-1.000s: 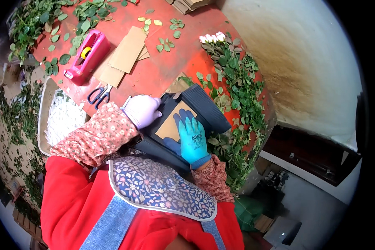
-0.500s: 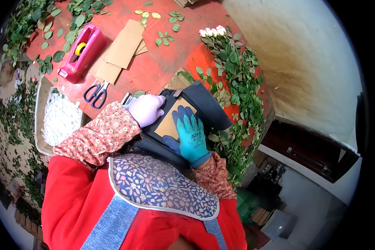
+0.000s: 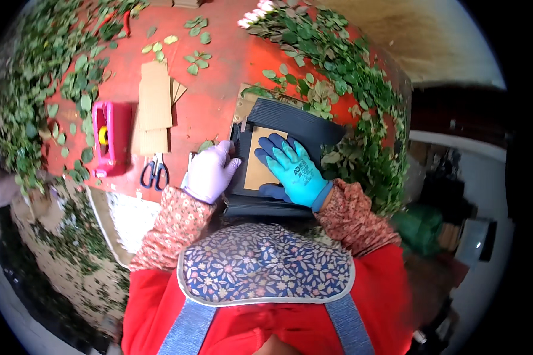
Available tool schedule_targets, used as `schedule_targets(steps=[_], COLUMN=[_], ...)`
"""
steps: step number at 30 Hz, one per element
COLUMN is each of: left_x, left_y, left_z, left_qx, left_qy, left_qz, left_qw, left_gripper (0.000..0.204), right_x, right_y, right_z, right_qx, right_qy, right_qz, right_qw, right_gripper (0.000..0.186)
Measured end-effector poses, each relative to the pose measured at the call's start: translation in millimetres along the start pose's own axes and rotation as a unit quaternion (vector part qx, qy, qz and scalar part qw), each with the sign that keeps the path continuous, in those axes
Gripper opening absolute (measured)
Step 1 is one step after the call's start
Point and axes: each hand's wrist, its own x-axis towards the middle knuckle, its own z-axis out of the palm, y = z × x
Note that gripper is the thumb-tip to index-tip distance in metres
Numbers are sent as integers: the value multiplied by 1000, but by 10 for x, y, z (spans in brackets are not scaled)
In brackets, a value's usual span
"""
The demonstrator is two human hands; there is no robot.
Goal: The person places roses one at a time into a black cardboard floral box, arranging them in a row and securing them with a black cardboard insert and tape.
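Observation:
A piece of brown cardboard (image 3: 258, 155) lies on a black ribbed board (image 3: 297, 123) at the table's near edge. My right hand (image 3: 295, 171), in a teal and dark blue glove, rests flat on the cardboard with its fingers spread. At the board's left edge is my left hand (image 3: 210, 173) in a thin lilac glove. Its fingers are curled together, and whatever they grip is hidden. Left of that hand lie scissors (image 3: 154, 173) with dark blue handles.
A pink tape dispenser (image 3: 114, 139) and stacked cardboard strips (image 3: 155, 97) stand on the red table (image 3: 219, 77). Leafy stems with pale pink roses (image 3: 257, 13) spread along the right side. More cut leaves (image 3: 47, 65) cover the far left. A tray of white strips (image 3: 133, 222) sits below left.
The whole view has turned and shifted, so the table looks straighter. Both hands keep much the same places on the board and cardboard.

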Motion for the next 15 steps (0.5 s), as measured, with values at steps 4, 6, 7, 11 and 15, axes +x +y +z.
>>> schedule_targets(steps=[4, 6, 7, 11, 15], left_x=[-20, 11, 44, 113, 109], left_y=[101, 102, 146, 45, 174], left_z=[104, 202, 200, 277, 223], left_qx=[4, 17, 16, 20, 79], left_qy=[5, -13, -31, -42, -36], left_qz=[54, 65, 45, 36, 65], left_qw=[999, 998, 998, 998, 994], left_gripper=[39, 47, 47, 51, 58], right_x=[-48, -49, -46, -62, -69], right_y=[98, 125, 139, 190, 166], right_z=[55, 84, 99, 156, 207], right_qx=[21, 5, 10, 28, 38], right_qy=[8, 9, 16, 30, 21], right_qz=[-7, -13, -18, -25, -25], right_qw=[1000, 1000, 1000, 999, 999], right_gripper=[76, 77, 78, 78, 73])
